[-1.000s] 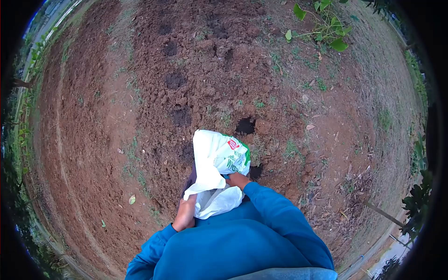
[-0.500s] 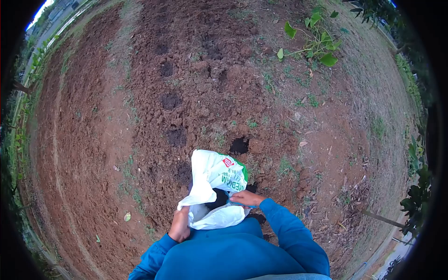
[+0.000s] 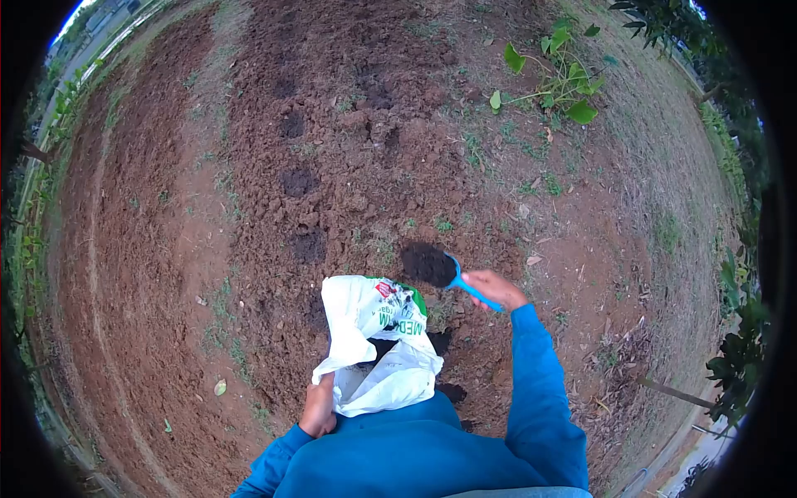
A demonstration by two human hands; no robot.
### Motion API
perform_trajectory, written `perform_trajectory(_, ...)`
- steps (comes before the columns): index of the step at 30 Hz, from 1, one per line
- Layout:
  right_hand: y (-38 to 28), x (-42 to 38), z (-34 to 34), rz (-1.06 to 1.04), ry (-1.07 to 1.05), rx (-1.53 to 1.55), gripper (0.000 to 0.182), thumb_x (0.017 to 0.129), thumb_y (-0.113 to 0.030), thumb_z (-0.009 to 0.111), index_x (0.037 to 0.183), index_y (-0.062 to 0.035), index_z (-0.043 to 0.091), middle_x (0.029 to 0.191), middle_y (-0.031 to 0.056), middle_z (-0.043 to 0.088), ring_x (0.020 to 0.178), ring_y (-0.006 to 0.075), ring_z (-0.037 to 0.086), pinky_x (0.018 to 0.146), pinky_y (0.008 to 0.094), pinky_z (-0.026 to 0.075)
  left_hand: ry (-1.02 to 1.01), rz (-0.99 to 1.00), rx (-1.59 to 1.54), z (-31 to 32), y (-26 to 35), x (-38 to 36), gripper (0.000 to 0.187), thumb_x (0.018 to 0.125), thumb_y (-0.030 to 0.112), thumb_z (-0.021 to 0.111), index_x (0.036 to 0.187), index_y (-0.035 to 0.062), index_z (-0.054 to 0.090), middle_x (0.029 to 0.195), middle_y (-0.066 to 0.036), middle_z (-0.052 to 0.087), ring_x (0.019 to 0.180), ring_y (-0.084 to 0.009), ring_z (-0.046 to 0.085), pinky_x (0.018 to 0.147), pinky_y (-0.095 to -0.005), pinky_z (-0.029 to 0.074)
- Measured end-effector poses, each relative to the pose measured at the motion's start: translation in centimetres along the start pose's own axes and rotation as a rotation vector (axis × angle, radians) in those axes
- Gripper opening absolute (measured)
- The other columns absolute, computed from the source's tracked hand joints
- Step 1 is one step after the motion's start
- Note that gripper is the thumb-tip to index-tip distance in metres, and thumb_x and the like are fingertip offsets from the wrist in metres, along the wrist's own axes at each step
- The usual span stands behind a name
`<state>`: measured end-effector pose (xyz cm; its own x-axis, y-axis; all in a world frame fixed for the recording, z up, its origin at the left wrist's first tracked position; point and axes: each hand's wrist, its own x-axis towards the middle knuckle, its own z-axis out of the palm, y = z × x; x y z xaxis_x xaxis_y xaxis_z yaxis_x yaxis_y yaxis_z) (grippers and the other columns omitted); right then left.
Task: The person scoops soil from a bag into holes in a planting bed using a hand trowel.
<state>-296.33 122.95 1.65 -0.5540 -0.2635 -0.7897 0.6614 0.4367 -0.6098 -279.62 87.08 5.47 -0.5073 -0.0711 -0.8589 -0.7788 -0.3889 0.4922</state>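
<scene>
My right hand point(image 3: 496, 289) is closed round the handle of a blue hand trowel point(image 3: 475, 291). Dark potting soil point(image 3: 428, 265) is heaped on its blade, which is held over the dug bed and covers the spot where a hole was seen. My left hand point(image 3: 319, 407) grips the left edge of a white plastic bag point(image 3: 349, 315) with green lettering and a red mark. The bag's mouth gapes toward me, with dark soil visible inside. Its lower side rests close against my body.
Two rows of holes run away from me, among them a dark-filled hole point(image 3: 309, 246) and another filled hole point(image 3: 299, 183). Near my right arm is a dark hole point(image 3: 451, 393). A leafy green plant point(image 3: 569, 79) grows at the upper right. A thin stick point(image 3: 677, 392) lies at the right.
My right hand has come out of the bag and moved up and right, bringing the trowel loaded with dark soil. The bag has shifted slightly left; my left hand still holds it.
</scene>
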Motion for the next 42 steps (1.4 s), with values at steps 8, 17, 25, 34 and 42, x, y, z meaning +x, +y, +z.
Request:
perform_trajectory(8,-0.5,6.8,-2.5,0.008,0.625,-0.949,0.040,0.082,-0.039,0.047,0.079,-0.0017,0.061,0.077,0.0191,0.060,0.068,0.0317,0.059,0.062,0.0437,0.047,0.006,0.016,-0.047,-0.2,0.2,-0.3,0.035,0.088,0.021,0.039,0.116,-0.0003,0.042,0.109,-0.012,0.052,0.096,-0.0227,0.052,0.081,-0.0336,0.042)
perform_trajectory(17,-0.5,-3.3,10.4,-0.118,-0.383,-0.711,0.038,0.081,-0.045,0.046,0.086,-0.0101,0.061,0.059,0.0084,0.057,0.049,0.0191,0.056,0.050,0.0318,0.046,0.003,-0.039,0.003,-0.3,-0.9,0.6,0.034,0.088,0.021,0.040,0.115,0.0009,0.043,0.109,-0.012,0.052,0.096,-0.0226,0.052,0.081,-0.0343,0.042)
perform_trajectory(25,9.4,11.8,22.1,0.031,0.326,-1.169,0.021,0.077,-0.020,0.048,0.088,-0.0086,0.061,0.085,0.0100,0.062,0.076,0.0271,0.061,0.053,0.0391,0.048,-0.027,-0.082,0.083,0.6,-1.6,-0.5,0.033,0.086,0.019,0.044,0.112,-0.0017,0.046,0.106,-0.011,0.054,0.092,-0.0212,0.054,0.077,-0.0328,0.044)
perform_trajectory(34,14.1,12.3,21.3,-0.416,0.053,-1.087,0.022,0.077,-0.021,0.048,0.085,-0.0052,0.061,0.083,0.0151,0.061,0.080,0.0293,0.059,0.067,0.0400,0.047,0.085,0.065,0.156,0.3,-2.7,-1.2,0.028,0.081,0.014,0.056,0.104,-0.0031,0.053,0.099,-0.009,0.057,0.086,-0.0154,0.053,0.072,-0.0283,0.043)
perform_trajectory(42,12.1,11.1,21.1,-0.406,-0.155,-0.782,0.036,0.080,-0.032,0.051,0.087,0.0023,0.058,0.085,0.0219,0.058,0.081,0.0352,0.056,0.073,0.0412,0.044,-0.019,0.050,0.010,-0.6,-3.4,-0.8,0.026,0.075,-0.001,0.058,0.100,-0.0022,0.055,0.095,-0.008,0.059,0.086,-0.0159,0.055,0.075,-0.0286,0.043)
